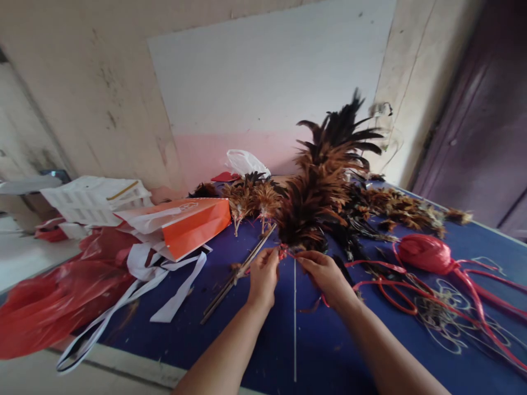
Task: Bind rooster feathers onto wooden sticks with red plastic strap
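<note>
A tall feather duster [323, 184] with brown and black feathers leans up and to the right in front of me. My left hand [264, 274] is closed at its lower end, where red plastic string [282, 251] shows around the base. Just to the right, my right hand [325, 277] pinches a strand of that string, and a loose end hangs under the palm. The fingers partly hide the duster's base, and no handle can be made out. Thin sticks [239, 274] lie on the blue table [272, 351], left of my left hand.
Bunches of feathers [403, 206] lie at the back right, smaller feather bundles [251, 200] at the back. On the right are a red string ball [426, 253] and tangled pale string [444, 312]. An orange-and-white bag [197, 225], white straps [177, 296] and red plastic [69, 296] lie left.
</note>
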The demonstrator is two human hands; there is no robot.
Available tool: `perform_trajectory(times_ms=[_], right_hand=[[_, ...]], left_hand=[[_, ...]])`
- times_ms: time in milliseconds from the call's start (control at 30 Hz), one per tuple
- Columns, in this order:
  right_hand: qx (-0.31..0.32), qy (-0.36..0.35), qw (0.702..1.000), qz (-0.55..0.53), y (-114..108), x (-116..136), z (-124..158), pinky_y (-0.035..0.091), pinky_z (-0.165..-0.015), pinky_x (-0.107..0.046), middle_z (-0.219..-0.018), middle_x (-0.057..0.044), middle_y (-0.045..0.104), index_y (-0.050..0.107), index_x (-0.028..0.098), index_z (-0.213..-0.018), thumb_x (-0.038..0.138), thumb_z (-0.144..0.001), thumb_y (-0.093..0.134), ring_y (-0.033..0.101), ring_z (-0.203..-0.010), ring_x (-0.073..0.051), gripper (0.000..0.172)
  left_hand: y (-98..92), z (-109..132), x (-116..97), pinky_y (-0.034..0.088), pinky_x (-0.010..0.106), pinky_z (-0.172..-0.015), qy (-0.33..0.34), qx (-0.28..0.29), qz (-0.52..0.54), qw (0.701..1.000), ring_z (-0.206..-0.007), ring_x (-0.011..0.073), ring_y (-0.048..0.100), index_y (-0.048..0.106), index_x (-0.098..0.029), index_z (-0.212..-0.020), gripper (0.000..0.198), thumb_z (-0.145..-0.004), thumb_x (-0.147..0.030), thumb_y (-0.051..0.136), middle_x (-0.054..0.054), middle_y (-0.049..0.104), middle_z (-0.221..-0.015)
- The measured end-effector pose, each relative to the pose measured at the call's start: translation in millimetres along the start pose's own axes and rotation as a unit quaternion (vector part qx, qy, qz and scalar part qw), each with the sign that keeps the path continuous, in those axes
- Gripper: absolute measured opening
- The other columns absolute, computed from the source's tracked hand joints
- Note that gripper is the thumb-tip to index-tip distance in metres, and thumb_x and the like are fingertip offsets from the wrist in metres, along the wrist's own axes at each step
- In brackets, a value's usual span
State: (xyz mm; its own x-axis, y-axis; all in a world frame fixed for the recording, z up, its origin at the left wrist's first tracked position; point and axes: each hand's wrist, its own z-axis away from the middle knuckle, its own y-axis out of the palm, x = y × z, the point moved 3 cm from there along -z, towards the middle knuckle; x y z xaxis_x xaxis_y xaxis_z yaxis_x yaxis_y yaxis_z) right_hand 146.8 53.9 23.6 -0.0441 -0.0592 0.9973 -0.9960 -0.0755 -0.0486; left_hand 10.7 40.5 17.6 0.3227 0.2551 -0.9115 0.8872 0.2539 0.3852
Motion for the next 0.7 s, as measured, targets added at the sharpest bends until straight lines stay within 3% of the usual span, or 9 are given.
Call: perform_trajectory(times_ms=[200,533,700], right_hand=[[-0.017,0.015,0.999,0.024,-3.7,-2.9,-1.7,0.02,-0.037,-0.02,-0.052,0.003,0.051,0.068,0.013,-0.077,0.037,-0.065,0.063,0.032,-0.038,-0.005,0.027],[0.038,-0.072,0.983,0.167,4.9,3.5,-0.2,0.029,-0.045,-0.021,-0.052,0.002,0.056,0.068,0.016,-0.066,0.03,-0.07,0.058,0.043,-0.046,-0.008,0.018],[0.047,-0.089,0.973,0.207,3.8,9.3,2.4,0.033,-0.049,-0.021,-0.05,0.002,0.056,0.066,0.016,-0.062,0.032,-0.071,0.055,0.046,-0.048,-0.009,0.022]], left_hand=[[1.9,0.8,-2.1,0.01,0.019,-0.036,-0.007,0.034,0.001,0.999,-0.033,0.0028,0.02,0.054,-0.016,-0.059,0.032,-0.07,-0.044,0.065,-0.011,0.028,-0.037],[1.0,-0.3,0.5,0.013,0.018,-0.035,-0.006,0.018,-0.002,1.0,-0.035,0.0032,0.025,0.055,-0.016,-0.065,0.027,-0.068,-0.04,0.067,-0.01,0.033,-0.04],[-0.5,-2.8,3.3,0.013,0.018,-0.035,-0.007,0.024,0.01,1.0,-0.035,0.003,0.024,0.055,-0.015,-0.066,0.029,-0.068,-0.041,0.067,-0.01,0.034,-0.04]])
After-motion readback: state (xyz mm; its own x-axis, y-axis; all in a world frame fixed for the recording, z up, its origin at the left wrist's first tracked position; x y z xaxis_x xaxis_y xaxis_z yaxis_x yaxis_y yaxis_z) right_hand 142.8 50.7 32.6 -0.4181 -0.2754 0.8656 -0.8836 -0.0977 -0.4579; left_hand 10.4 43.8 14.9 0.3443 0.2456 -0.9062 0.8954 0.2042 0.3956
